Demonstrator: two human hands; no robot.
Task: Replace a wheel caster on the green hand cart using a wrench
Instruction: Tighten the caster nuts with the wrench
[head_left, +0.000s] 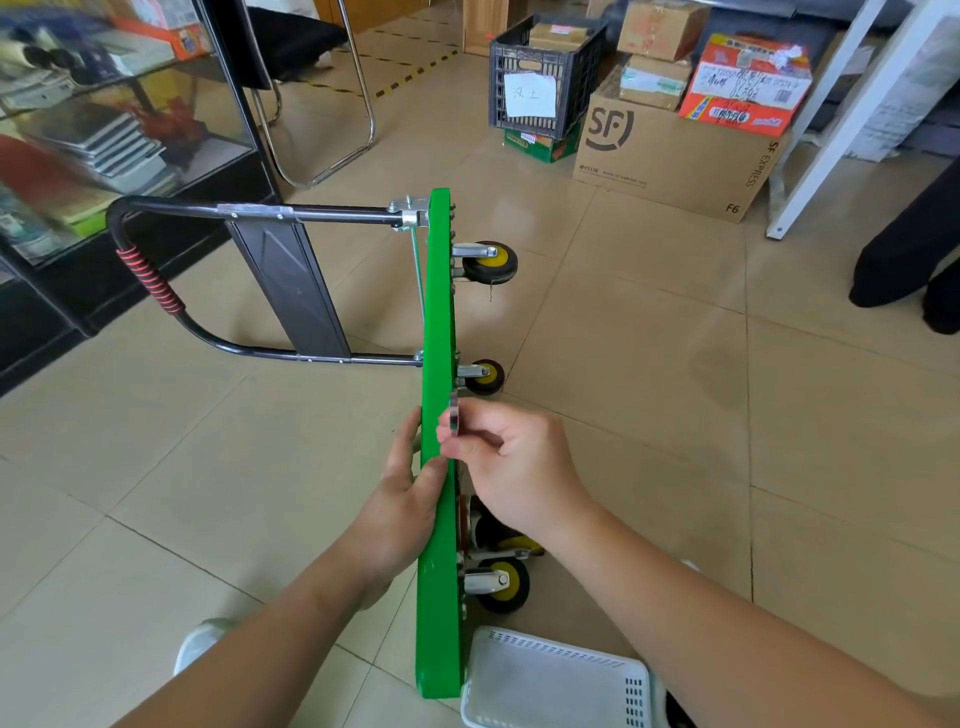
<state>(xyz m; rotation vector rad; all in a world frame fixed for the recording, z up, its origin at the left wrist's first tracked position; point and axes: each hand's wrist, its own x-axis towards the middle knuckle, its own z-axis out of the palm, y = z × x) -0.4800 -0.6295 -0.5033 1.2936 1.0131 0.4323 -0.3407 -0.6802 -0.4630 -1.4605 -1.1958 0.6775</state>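
We see green hand cart deck (439, 322) on edge on beige tiled floor (156, 467); left hand (405, 499) grips its upper edge, right hand (514, 462) pinches small silver wrench (454, 415) at underside.

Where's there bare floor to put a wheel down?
Bare tiles lie right of the cart, between its wheels and the cardboard box, and left of it, this side of the handle. It is crowded near the basket, where the near wheels bunch.

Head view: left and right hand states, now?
Left hand: grips the edge of the green cart deck.
Right hand: pinches the wrench, on the deck's wheel side.
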